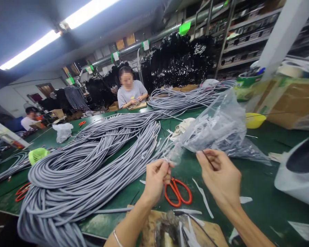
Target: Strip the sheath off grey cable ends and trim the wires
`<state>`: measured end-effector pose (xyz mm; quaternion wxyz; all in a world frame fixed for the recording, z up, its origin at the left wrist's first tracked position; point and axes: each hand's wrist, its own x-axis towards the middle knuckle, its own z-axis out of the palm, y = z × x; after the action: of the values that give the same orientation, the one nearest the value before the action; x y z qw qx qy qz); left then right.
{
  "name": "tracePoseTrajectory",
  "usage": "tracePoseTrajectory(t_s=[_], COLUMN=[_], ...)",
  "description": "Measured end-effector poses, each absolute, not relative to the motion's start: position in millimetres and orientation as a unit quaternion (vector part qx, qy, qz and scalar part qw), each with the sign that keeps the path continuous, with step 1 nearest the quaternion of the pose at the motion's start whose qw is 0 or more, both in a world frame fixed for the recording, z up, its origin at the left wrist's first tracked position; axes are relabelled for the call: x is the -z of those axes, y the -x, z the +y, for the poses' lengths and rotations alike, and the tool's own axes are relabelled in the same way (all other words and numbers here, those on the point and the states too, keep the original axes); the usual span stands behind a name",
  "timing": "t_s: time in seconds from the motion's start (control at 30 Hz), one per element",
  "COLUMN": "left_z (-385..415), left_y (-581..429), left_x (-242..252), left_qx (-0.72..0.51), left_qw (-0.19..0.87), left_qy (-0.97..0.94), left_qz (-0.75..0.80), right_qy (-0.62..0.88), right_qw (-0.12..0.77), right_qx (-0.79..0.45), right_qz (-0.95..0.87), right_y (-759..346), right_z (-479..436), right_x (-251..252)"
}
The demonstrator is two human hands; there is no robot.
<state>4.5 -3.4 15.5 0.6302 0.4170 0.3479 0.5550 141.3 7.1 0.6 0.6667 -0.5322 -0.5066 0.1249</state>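
Note:
My left hand point(156, 178) pinches the twisted neck of a clear plastic bag point(216, 127) that holds several white strips. My right hand point(220, 175) grips the bag's lower edge a little to the right, fingers closed on the plastic. The bag hangs lifted above the green table point(260, 185). Orange-handled scissors point(177, 192) lie on the table just below and between my hands. A big coil of grey cables point(92, 161) fills the table to the left of my left hand.
A wooden board point(211, 233) with white scraps lies at the near edge. A yellow bowl point(254, 120), cardboard box point(290, 99) and white bag point(298, 171) stand right. A person point(131, 91) sits across the table; another person point(29, 118) sits far left. A green basket point(37, 155) and more orange scissors point(22, 192) lie left.

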Motion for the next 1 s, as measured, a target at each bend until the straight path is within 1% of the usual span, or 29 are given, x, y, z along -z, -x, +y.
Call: tracePoseTrajectory(t_s=[0.07,0.13,0.2,0.27,0.53,0.67,0.83,1.0], left_z=[-2.1,-0.9,-0.6,-1.5,-7.1,-6.3,-6.5,-8.8], left_y=[-4.4,-5.3,-6.9,-8.4,-8.0,-6.3,-6.1,-4.1], left_x=[-15.1,-14.0,-12.6,-11.7,-11.5,-8.9,-7.9,-9.7], left_qx=[-0.566,-0.573,-0.577,-0.577,-0.563,-0.56,-0.547,-0.528], left_qw=[0.627,0.619,0.605,0.586,0.498,0.482,0.45,0.352], left_qy=[-0.409,-0.412,-0.423,-0.439,-0.531,-0.543,-0.574,-0.643], left_qz=[0.345,0.345,0.349,0.36,0.391,0.399,0.411,0.429], right_qy=[0.518,0.468,0.425,0.419,0.43,0.428,0.432,0.436], right_qw=[0.662,0.622,0.581,0.561,0.554,0.567,0.556,0.53], right_qx=[-0.033,0.058,0.115,0.144,0.135,0.129,0.134,0.156], right_qz=[-0.541,-0.625,-0.684,-0.699,-0.7,-0.692,-0.698,-0.71], right_y=[-138.8,-133.8,-129.1,-126.9,-130.9,-131.7,-132.5,-133.5], right_z=[0.6,-6.9,-11.9,-13.2,-12.0,-13.0,-12.7,-12.8], right_x=[-1.0,-1.4,-1.4,-0.9,-1.2,-2.4,-2.1,-1.0])
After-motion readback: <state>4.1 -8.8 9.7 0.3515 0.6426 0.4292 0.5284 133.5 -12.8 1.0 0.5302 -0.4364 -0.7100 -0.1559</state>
